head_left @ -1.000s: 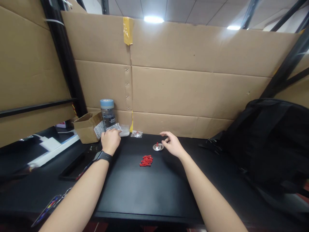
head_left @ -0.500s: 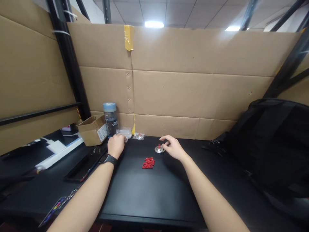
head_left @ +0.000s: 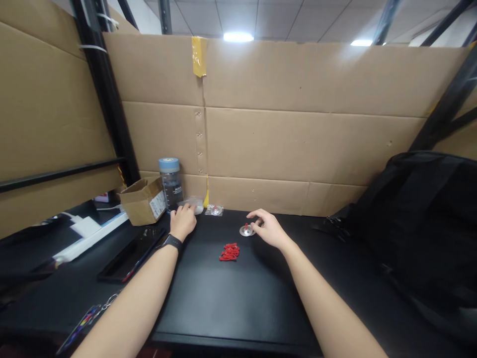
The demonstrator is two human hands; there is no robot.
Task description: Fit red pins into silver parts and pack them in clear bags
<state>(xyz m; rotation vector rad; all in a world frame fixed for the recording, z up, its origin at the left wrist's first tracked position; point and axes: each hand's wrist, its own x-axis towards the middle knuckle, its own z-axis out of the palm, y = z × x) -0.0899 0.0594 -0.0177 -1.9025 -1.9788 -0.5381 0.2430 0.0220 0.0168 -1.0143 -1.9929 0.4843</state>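
Note:
My left hand [head_left: 183, 220] reaches to the back of the black table, fingers stretched out over a small heap of clear plastic bags [head_left: 197, 201]. Whether the fingertips press on the plastic is hard to see. My right hand [head_left: 269, 227] is held with thumb and fingers apart beside a small silver domed disc [head_left: 246, 230], which looks like a finger cymbal with a red loop standing from its middle. The thumb is at or very near its right edge. In front lies a bunch of red cord loops [head_left: 229, 252]. Another such disc rests in a clear bag [head_left: 214, 210].
A water bottle [head_left: 171, 185] and an open cardboard box [head_left: 144, 201] stand back left. Nearer are a phone [head_left: 128, 254], a power strip [head_left: 91, 237] and a keychain [head_left: 87, 320]. A black backpack [head_left: 417, 223] fills the right side. Cardboard panels [head_left: 276, 144] wall the back.
My left hand has shifted slightly right, and its fingers have gone from curled to stretched over the plastic bags. My right hand and the disc stay in place.

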